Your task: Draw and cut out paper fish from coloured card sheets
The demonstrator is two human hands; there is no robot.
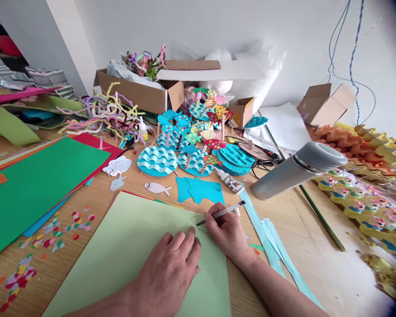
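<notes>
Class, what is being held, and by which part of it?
The right hand holds a pen near its tip; the left hand rests on the pale green paper.

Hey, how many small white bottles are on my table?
2 in view: an upright bottle beside the fuzzy sticks, and a toppled bottle between the cut blue paper and the gray flask. Others may be hidden.
</notes>
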